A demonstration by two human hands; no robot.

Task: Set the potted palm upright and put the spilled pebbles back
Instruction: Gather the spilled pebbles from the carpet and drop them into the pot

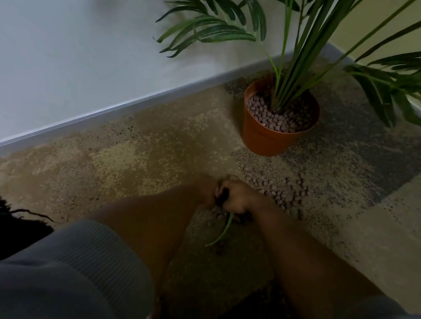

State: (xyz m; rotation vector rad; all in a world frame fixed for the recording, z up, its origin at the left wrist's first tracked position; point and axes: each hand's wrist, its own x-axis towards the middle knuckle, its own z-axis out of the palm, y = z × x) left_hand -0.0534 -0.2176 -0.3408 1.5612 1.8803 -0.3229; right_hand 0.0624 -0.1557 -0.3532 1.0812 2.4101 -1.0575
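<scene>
The potted palm stands upright in an orange pot (265,137) in the corner, with pebbles filling the pot around the stems (291,76). Spilled brown pebbles (282,190) lie scattered on the carpet in front of the pot. My left hand (207,189) and my right hand (238,197) are pressed together low over the near edge of the spill, fingers curled around a small clump of pebbles. A loose green stem (223,231) sticks out from under my right hand towards me. What lies in the palms is mostly hidden.
A grey skirting board (120,111) runs along the white wall on the left and meets a second wall behind the pot. Palm fronds (409,85) hang over the floor at the right. Patterned brown and grey carpet (151,157) covers the floor.
</scene>
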